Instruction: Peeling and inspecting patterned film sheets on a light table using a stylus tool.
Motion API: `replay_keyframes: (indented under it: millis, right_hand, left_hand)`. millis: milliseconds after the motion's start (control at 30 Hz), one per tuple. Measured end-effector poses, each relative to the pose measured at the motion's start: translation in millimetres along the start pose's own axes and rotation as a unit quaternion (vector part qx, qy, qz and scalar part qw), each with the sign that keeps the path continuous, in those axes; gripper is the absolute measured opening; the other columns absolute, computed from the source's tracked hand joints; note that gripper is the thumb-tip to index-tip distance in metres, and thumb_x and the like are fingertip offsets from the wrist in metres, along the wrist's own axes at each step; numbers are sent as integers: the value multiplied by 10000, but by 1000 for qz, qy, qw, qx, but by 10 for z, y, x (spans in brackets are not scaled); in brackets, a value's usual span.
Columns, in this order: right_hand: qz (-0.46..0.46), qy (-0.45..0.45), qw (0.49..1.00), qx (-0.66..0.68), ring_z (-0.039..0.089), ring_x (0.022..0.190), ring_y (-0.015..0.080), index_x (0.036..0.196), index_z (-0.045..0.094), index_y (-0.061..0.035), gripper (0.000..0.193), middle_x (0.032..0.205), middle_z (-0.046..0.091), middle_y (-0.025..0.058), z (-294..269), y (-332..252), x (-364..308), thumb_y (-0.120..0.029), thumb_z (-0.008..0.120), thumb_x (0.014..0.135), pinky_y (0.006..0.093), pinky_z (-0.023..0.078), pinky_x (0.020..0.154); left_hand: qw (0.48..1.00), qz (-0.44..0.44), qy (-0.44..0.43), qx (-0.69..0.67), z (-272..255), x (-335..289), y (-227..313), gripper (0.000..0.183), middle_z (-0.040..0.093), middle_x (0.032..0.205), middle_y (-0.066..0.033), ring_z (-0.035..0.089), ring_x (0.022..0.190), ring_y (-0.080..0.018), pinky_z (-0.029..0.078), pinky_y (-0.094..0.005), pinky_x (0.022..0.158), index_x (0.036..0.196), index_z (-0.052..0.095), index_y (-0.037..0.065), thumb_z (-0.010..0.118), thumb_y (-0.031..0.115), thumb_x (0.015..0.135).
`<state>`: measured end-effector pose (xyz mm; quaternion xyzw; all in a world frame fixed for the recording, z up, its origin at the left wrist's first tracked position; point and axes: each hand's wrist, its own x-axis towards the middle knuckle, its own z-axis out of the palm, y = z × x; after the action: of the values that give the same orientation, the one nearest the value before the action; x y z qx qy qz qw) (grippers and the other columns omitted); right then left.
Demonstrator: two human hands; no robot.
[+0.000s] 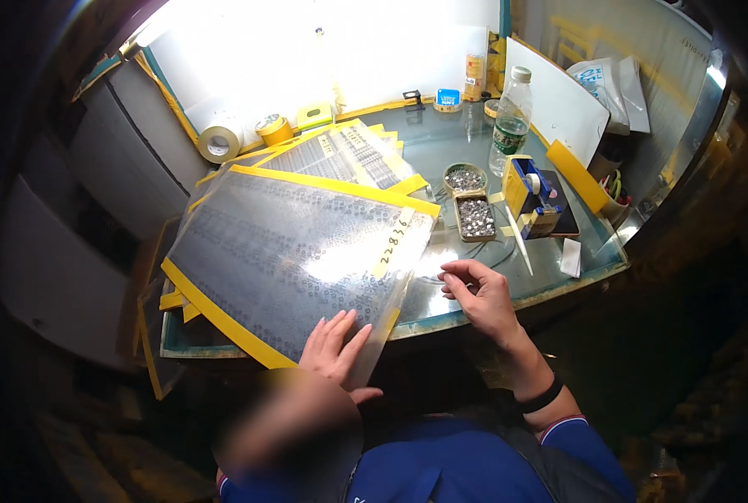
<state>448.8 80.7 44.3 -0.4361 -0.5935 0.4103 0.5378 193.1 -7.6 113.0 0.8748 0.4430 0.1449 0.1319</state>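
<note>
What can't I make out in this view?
In the head view:
Right hand: anything between its fingers is too small to tell.
Left forearm: smeared by a round blur.
Lower sheets: mostly covered by the top sheet.
Top sheet's pattern: partly lost in glare.
Silvery pieces in the rectangular tin: too small to count.

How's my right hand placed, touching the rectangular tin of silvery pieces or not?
Apart. The head view shows a visible strip of tabletop between the right hand and the tin's near edge.
</note>
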Motion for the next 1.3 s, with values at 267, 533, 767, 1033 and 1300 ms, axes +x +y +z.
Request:
replay_keyframes:
  millis: [267, 533, 767, 1033, 1300]
  right_hand:
    - [77, -11, 983, 168, 643, 882, 190, 1172, 505, 35, 281, 1013, 636, 163, -82, -230, -8, -43, 556, 908, 306, 550, 810]
    - [35, -18, 895, 444, 511, 1180, 314, 1266, 326, 53, 403, 1261, 466, 273, -5, -686, 221, -99, 505, 938, 376, 423, 1029]
    - [42, -21, 824, 564, 376, 1292, 356, 1284, 295, 70, 457, 1365, 311, 309, 96, -785, 320, -150, 505, 943, 406, 342, 1089]
    - [143, -54, 798, 583, 274, 1345, 346, 1365, 200, 93, 634, 1411, 250, 287, 141, -640, 346, -197, 548, 921, 412, 250, 1128]
    - [257, -248, 739, 571, 416, 1254, 316, 1373, 299, -23, 546, 1356, 405, 176, 314, -587, 173, -115, 504, 875, 482, 341, 1054]
  left_hand:
    - [979, 44, 181, 87, 107, 64, -95, 108, 538, 632, -51, 563, 575, -194, 468, -298, 523, 757, 675, 37, 722, 80, 670]
    - [935, -37, 296, -189, -217, -313, -58, 46, 583, 602, -64, 548, 493, -89, 415, -206, 463, 718, 693, -28, 712, -13, 679]
    - [930, -52, 288, -221, -134, -379, -54, 49, 586, 604, -66, 551, 492, -93, 416, -202, 462, 726, 696, -28, 710, -13, 682]
    - [930, -44, 288, -224, -100, -384, -50, 54, 588, 608, -59, 552, 493, -92, 418, -209, 457, 732, 700, -22, 716, -3, 685]
    - [873, -76, 296, -380, -168, -393, -52, 18, 598, 657, -71, 560, 585, -101, 419, -207, 531, 748, 699, -32, 691, -43, 736]
